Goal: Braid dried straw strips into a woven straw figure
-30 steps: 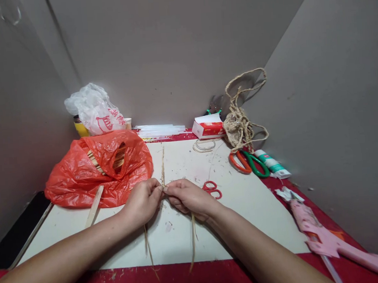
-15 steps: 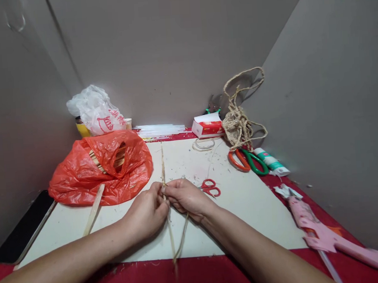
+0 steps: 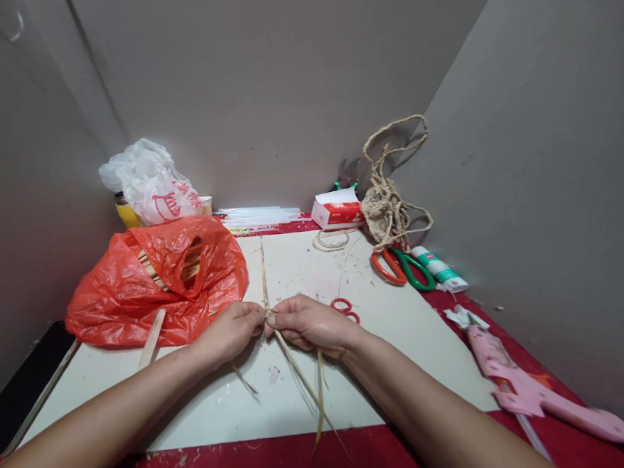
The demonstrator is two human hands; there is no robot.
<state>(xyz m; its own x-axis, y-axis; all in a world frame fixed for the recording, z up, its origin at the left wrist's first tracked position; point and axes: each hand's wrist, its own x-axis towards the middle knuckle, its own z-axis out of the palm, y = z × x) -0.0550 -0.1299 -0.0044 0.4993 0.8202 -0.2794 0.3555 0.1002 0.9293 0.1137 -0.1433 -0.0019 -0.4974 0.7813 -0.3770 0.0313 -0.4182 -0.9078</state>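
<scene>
A thin braid of straw-like fibre point(image 3: 264, 276) runs away from me over the white board point(image 3: 385, 357). At its near end my left hand point(image 3: 237, 330) pinches the strands between thumb and fingers. Close beside it, nearly touching, my right hand point(image 3: 308, 325) is closed on the same spot. Loose fibre strands point(image 3: 300, 372) fan out below my hands toward the table's front edge, two of them crossing. A short strand end sticks out under the left hand. Partly hidden behind my right hand lie small scissors with red handles point(image 3: 346, 308).
At left are a red plastic bag point(image 3: 108, 305) holding wooden strips, a phone point(image 3: 24, 389) and a white plastic bag point(image 3: 148, 178). At right are a rope bundle point(image 3: 388, 211), large scissors point(image 3: 413, 270), a white-green tube point(image 3: 440, 268) and a pink glue gun point(image 3: 520, 383). Grey walls enclose the table.
My left hand has shifted slightly left and its fingers have regripped at the braid's end. The loose strands have swung right and spread apart. The whole view has shifted a little.
</scene>
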